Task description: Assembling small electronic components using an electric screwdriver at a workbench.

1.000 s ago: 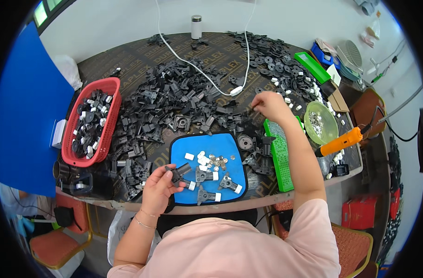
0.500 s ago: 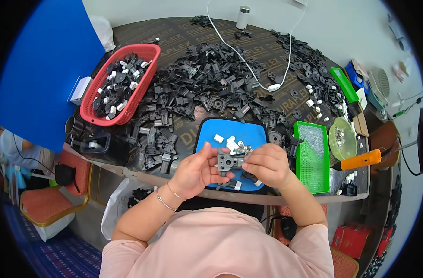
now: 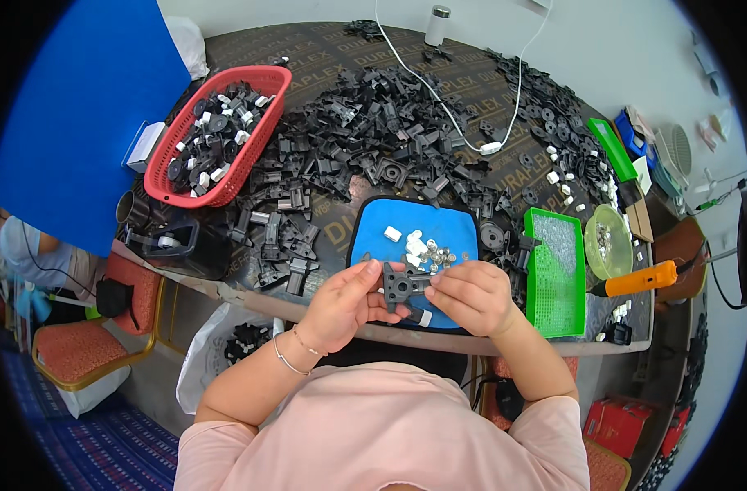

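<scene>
Between my hands, above the near part of a blue mat [image 3: 373, 233], is a dark grey plastic bracket [image 3: 401, 286] with a round hole in its square plate. My left hand [image 3: 346, 301] grips the plate's left side between thumb and fingers. At the bracket's right end, my right hand [image 3: 477, 296] pinches it; whether a small part sits in those fingertips is hidden. White plastic pieces [image 3: 415, 245] and small round metal parts [image 3: 443, 255] lie on the mat just beyond. Below the bracket, another dark part with a white end [image 3: 420, 317] rests on the mat.
Dark plastic parts [image 3: 373, 123] heap across the table. A red basket [image 3: 282, 90] of parts stands left. To the right are a green tray [image 3: 580, 286] of small pins, a yellow-green bowl [image 3: 593, 237] and an orange-handled tool [image 3: 635, 281]. A white cable [image 3: 447, 110] crosses the back.
The view has shifted slightly, so the table sits a little higher and further right. My left fingers have curled in more around the bracket. Both hands still hold it.
</scene>
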Motion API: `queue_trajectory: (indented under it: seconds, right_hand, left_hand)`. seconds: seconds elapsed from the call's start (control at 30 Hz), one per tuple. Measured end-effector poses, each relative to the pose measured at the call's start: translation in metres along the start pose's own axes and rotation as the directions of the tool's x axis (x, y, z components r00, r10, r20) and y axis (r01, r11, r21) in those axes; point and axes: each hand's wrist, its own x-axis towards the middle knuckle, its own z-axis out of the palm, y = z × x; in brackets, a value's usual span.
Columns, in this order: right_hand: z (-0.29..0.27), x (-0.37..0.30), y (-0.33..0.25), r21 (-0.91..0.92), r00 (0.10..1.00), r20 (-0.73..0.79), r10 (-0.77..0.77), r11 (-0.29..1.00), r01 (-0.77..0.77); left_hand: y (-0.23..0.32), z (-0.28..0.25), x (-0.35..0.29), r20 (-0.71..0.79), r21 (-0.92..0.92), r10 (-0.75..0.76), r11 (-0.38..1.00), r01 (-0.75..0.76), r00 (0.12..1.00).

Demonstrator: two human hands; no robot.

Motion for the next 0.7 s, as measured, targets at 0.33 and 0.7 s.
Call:
queue_trajectory:
  seconds: [0.33,0.7]
  right_hand:
    - [0.001,-0.002,-0.007,-0.011,0.998,0.07,0.003,1.0,-0.002]
    - [0.013,-0.01,-0.03,0.597,0.551,0.371,0.748,0.262,-0.758]
  left_hand:
    - [-0.004,0.001,-0.001,-0.037,0.182,0.02,0.983,-0.013,0.999]
    - [-0.013,0.0,-0.005,0.002,0.412,0.274,0.876,-0.251,0.962]
